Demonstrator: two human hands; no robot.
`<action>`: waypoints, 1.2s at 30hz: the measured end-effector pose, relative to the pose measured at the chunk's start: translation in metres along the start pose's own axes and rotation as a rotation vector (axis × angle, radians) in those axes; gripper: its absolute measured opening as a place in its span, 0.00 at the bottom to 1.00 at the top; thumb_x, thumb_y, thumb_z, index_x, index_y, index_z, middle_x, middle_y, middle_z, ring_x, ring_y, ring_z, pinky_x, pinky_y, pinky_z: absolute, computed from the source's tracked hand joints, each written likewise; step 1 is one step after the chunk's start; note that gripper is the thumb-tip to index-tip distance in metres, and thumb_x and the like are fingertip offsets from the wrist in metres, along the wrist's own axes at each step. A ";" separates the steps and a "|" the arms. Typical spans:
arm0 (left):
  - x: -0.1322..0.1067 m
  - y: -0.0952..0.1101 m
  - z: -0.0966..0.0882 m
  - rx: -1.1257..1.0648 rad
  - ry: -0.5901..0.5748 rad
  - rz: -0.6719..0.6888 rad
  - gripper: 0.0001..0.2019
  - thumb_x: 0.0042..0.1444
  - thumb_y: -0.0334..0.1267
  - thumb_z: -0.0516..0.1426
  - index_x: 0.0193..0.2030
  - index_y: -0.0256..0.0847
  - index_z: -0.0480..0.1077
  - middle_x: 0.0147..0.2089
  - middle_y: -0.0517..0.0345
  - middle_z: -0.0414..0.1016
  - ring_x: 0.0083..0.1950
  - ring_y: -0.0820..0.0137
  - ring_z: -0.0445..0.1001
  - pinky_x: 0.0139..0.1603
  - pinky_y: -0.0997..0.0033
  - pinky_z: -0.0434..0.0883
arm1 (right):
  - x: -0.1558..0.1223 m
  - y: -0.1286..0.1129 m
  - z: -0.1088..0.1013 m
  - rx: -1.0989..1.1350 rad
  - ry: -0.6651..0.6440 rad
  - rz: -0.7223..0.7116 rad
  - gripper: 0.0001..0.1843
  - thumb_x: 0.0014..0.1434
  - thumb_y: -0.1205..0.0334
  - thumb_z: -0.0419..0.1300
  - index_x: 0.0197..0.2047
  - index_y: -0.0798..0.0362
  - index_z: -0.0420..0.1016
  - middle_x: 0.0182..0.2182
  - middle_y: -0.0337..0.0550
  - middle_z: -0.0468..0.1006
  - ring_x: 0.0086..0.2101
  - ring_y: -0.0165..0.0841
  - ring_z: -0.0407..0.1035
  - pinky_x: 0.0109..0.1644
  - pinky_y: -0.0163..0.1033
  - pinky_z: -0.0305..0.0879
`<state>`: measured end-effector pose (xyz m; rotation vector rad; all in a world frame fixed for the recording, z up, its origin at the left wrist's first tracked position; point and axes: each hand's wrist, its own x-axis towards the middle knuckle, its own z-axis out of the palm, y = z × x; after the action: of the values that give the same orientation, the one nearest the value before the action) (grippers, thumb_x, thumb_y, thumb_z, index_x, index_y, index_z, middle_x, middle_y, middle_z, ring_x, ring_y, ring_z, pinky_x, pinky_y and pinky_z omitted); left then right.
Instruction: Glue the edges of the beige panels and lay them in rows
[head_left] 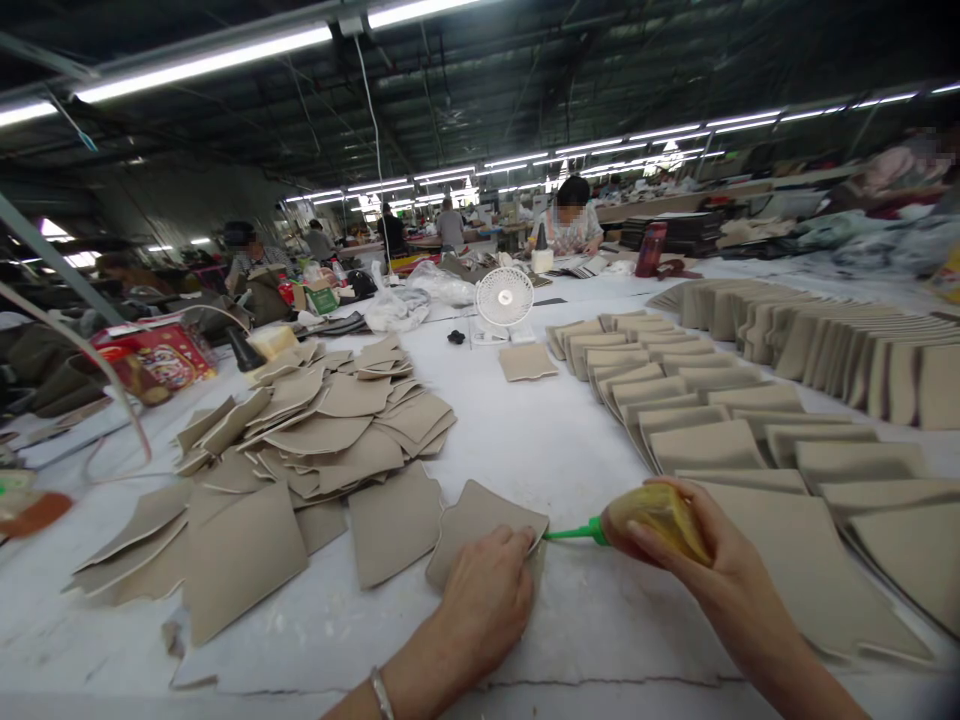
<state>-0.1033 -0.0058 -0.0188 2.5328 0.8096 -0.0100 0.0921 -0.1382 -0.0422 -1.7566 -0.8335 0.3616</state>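
Note:
My right hand (712,555) is wrapped round a squeeze bottle (652,518) of amber glue-like liquid, tilted on its side. Its thin green nozzle (576,533) points left, with the tip at the right edge of a flat taupe leather-like piece (480,515). My left hand (491,590) grips that piece near the same edge, fingers bent over the top; the thumb is hidden. Just left of it lies another taupe piece (394,520), close to a loose heap of similar pieces (322,420).
Overlapping rows of taupe pieces (705,440) cover the right of the white table (495,420). Beyond my hands, a single piece (527,362) lies before a small white fan (505,297). A black-tipped container (244,350) stands behind the heap. A person (566,225) works across the table.

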 end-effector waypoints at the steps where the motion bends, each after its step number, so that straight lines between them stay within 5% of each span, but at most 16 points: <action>1: 0.000 -0.001 0.000 -0.005 0.000 0.006 0.23 0.61 0.31 0.44 0.59 0.42 0.68 0.47 0.52 0.75 0.47 0.61 0.74 0.49 0.65 0.71 | -0.001 0.002 0.000 0.006 -0.012 0.005 0.33 0.51 0.38 0.65 0.52 0.50 0.66 0.42 0.44 0.77 0.43 0.44 0.72 0.46 0.42 0.71; 5: 0.000 -0.004 0.002 -0.018 0.009 0.018 0.22 0.62 0.32 0.43 0.60 0.42 0.67 0.47 0.53 0.75 0.46 0.62 0.74 0.49 0.65 0.70 | -0.010 0.008 -0.002 0.049 -0.154 0.051 0.33 0.53 0.40 0.65 0.54 0.50 0.65 0.46 0.45 0.76 0.46 0.43 0.72 0.51 0.41 0.70; 11: 0.000 -0.006 0.004 -0.031 0.017 0.030 0.21 0.64 0.33 0.43 0.60 0.42 0.67 0.47 0.53 0.74 0.46 0.63 0.74 0.48 0.67 0.70 | -0.015 0.006 -0.004 0.033 -0.074 0.034 0.33 0.53 0.39 0.65 0.53 0.51 0.65 0.43 0.45 0.76 0.45 0.44 0.72 0.48 0.41 0.71; 15: -0.002 -0.004 0.003 -0.023 0.009 0.030 0.22 0.63 0.32 0.44 0.61 0.41 0.66 0.48 0.52 0.75 0.47 0.62 0.74 0.49 0.66 0.70 | -0.023 0.011 -0.001 0.057 -0.209 0.076 0.32 0.54 0.39 0.63 0.54 0.50 0.65 0.47 0.45 0.75 0.46 0.43 0.71 0.52 0.42 0.68; 20: -0.002 -0.006 0.005 -0.100 0.020 0.052 0.21 0.63 0.31 0.45 0.60 0.40 0.67 0.51 0.52 0.76 0.51 0.61 0.74 0.55 0.65 0.70 | -0.029 0.014 0.001 0.075 -0.117 0.113 0.34 0.52 0.37 0.64 0.54 0.49 0.64 0.45 0.45 0.75 0.47 0.45 0.70 0.53 0.45 0.67; 25: 0.000 -0.015 0.010 -0.219 0.026 0.105 0.22 0.63 0.32 0.47 0.62 0.41 0.66 0.56 0.53 0.75 0.55 0.60 0.73 0.58 0.63 0.69 | -0.035 0.012 0.002 0.093 -0.219 0.152 0.34 0.53 0.37 0.63 0.56 0.49 0.64 0.51 0.46 0.73 0.50 0.45 0.68 0.55 0.44 0.66; 30: 0.000 -0.020 0.016 -0.278 0.075 0.123 0.22 0.63 0.32 0.47 0.63 0.38 0.67 0.57 0.51 0.74 0.56 0.58 0.73 0.60 0.61 0.68 | -0.037 0.012 0.004 0.050 -0.104 0.103 0.33 0.53 0.38 0.64 0.54 0.48 0.65 0.47 0.44 0.74 0.48 0.44 0.69 0.52 0.41 0.67; 36: -0.003 -0.022 0.019 -0.328 0.098 0.128 0.22 0.62 0.31 0.48 0.62 0.38 0.68 0.57 0.51 0.74 0.56 0.59 0.73 0.59 0.62 0.68 | -0.043 0.016 0.003 0.101 -0.187 0.164 0.33 0.53 0.38 0.64 0.55 0.47 0.65 0.50 0.43 0.74 0.48 0.42 0.70 0.52 0.37 0.67</action>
<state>-0.1147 -0.0005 -0.0451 2.2804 0.6256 0.2691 0.0650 -0.1682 -0.0648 -1.7187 -0.7901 0.6739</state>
